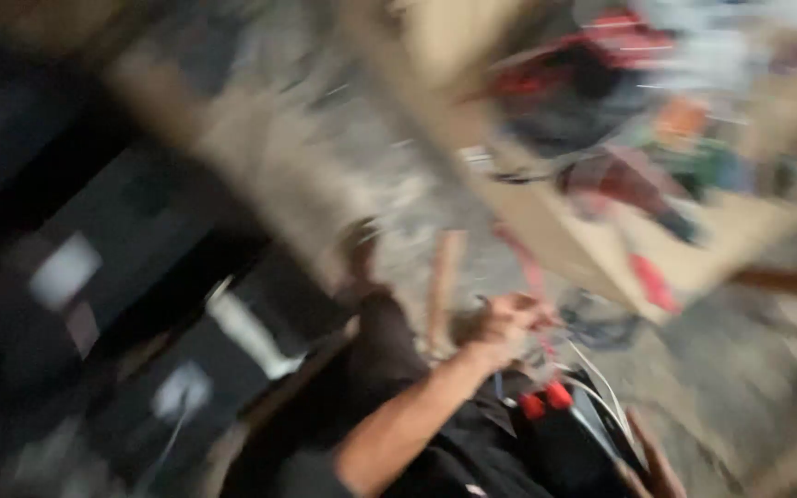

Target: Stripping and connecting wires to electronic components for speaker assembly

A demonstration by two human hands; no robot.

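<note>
One hand (506,323) shows with any clearness, reaching up from the near edge on a bare forearm (398,415) toward the middle of the frame. Which hand it is cannot be told from this blurred view, though the arm runs in from the lower left. Its fingers look curled around a bunch of thin wires (546,337), but the blur hides how tightly they close. Just below and to the right of that hand sit two small red clips or caps (544,399) on a dark object (555,452), with pale cables (601,392) arcing beside them. Another hand's fingers (657,466) seem to show at the near right edge, right beside the dark object; their pose cannot be made out. Farther off and to the right lies a sheet of brown cardboard (555,231) strewn with red and black tools (583,83) too smeared to name. Grey concrete floor (343,157) stretches beyond the hands.
</note>
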